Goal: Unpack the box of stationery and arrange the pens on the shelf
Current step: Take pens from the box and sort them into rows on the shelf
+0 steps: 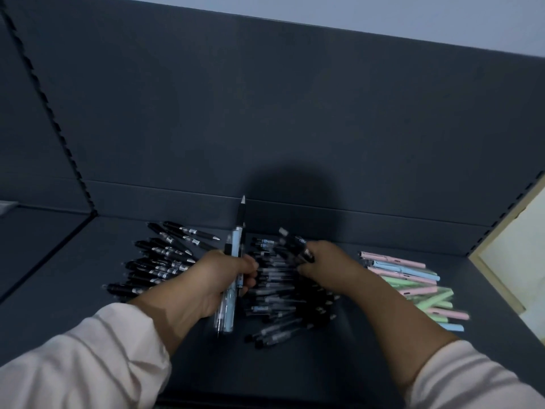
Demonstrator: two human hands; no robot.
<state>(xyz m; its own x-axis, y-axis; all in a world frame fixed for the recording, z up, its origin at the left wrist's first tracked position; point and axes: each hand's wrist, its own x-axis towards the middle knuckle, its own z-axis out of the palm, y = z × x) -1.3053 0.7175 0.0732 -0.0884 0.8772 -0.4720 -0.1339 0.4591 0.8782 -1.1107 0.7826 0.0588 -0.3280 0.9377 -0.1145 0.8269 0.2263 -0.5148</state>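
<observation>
On the dark shelf (206,364) lie three groups of pens. A pile of black click pens (159,258) is at the left, a heap of clear-barrelled black pens (280,293) in the middle, and pastel pink, blue and green pens (413,287) at the right. My left hand (224,278) grips an upright bundle of clear pens (236,246), tips pointing away from me. My right hand (324,261) holds a few black pens (295,243) just above the far side of the middle heap.
The shelf's dark back panel (265,128) rises right behind the pens. A slotted upright (50,107) marks the left bay edge, and another upright (501,214) the right. A pale board (516,246) stands beyond the right edge.
</observation>
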